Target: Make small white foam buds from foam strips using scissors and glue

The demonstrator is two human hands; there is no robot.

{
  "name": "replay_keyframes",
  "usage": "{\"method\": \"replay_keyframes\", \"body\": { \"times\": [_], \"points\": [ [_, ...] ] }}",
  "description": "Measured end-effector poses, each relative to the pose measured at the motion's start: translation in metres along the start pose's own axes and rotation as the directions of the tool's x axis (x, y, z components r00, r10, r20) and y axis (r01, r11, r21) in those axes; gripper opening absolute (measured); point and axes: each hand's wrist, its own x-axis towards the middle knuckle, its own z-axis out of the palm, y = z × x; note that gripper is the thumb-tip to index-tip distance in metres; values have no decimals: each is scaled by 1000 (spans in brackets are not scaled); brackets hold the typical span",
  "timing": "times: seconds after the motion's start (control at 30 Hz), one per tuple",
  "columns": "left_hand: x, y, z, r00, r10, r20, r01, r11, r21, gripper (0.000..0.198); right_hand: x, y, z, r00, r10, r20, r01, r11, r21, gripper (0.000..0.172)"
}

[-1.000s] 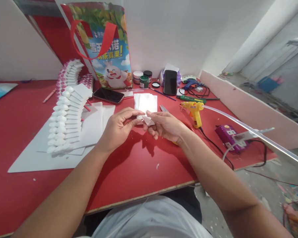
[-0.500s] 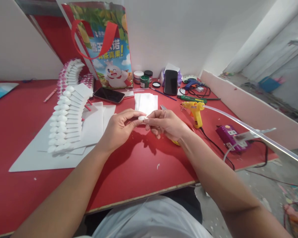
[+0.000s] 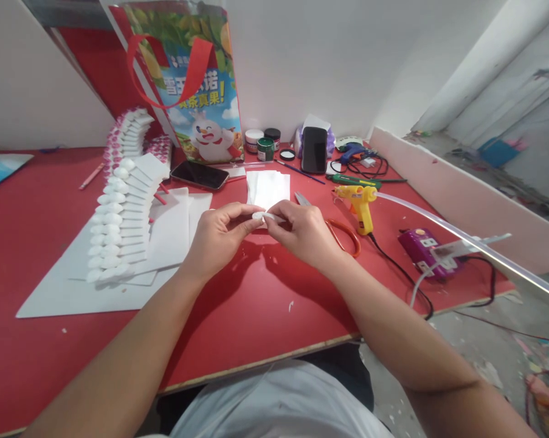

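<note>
Both hands meet over the red table (image 3: 256, 304) at a small white piece (image 3: 258, 216) with a rounded end. My left hand (image 3: 219, 236) pinches its rounded end between thumb and fingertips. Opposite it, my right hand (image 3: 304, 234) grips the narrow, strip-like end, and its fingers are curled in. Just behind the fingertips lies a stack of white paper sheets (image 3: 269, 187). Scissors with orange handles (image 3: 352, 243) rest beside my right hand, partly hidden by it. On the left, a fanned row of white oval-tipped pieces (image 3: 112, 230) sits on white sheets (image 3: 55, 292).
A yellow glue gun (image 3: 362, 210) with a long clear stick stands at right, near a purple box (image 3: 422, 249) with cords. Behind are a phone (image 3: 200, 175), paint jars (image 3: 265, 149), a dark phone-like device (image 3: 314, 149), a green-handled tool (image 3: 354, 181) and a printed bag (image 3: 201, 91).
My right hand has turned over the white piece, its lower fingers curling in. More of the scissors' orange handles shows now. My left hand keeps its pinch in nearly the same place.
</note>
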Motion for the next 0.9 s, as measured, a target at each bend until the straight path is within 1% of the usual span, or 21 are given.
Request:
{"method": "replay_keyframes", "body": {
  "times": [0.07, 0.27, 0.33, 0.4, 0.47, 0.53, 0.63, 0.7, 0.77, 0.9],
  "points": [
    [0, -1, 0, 1000, 0, 4, 0, 1000, -1, 29, 0, 1, 0, 1000, -13, 15, 13, 1000, -15, 18],
    [0, -5, 0, 999, 16, 33, -16, 1000, -8, 26, 0, -6, -3, 991, 76, 107, -86, 992, 92, 19],
    [1, -4, 1, 1000, 3, 22, -3, 1000, -15, 25, -1, -7, -4, 988, 90, 128, -105, 987, 120, 24],
    [1, -4, 2, 1000, -14, -5, 14, 1000, -25, 23, -2, -6, -3, 991, 76, 112, -89, 990, 113, 27],
    [1, -4, 3, 999, -28, -30, 27, 999, -33, 21, -3, -4, 0, 998, 34, 53, -37, 998, 46, 27],
    [0, -4, 5, 998, -33, -44, 31, 999, -39, 19, -4, -2, 6, 1000, -17, -19, 15, 997, -71, 25],
    [-1, -5, 6, 997, -32, -71, 28, 998, -47, 18, -5, 1, 14, 995, -86, -58, 68, 962, -264, 25],
    [-1, -5, 6, 995, -34, -89, 30, 999, -43, 16, -6, 2, 17, 993, -117, -21, 101, 927, -362, 26],
    [-2, -4, 6, 994, -47, -95, 43, 998, -46, 15, -7, 3, 17, 989, -142, 35, 144, 901, -408, 25],
    [-2, -1, 4, 995, -64, -81, 59, 996, -65, 17, -7, 4, 12, 974, -201, 101, 224, 908, -355, 20]
  ]
}}
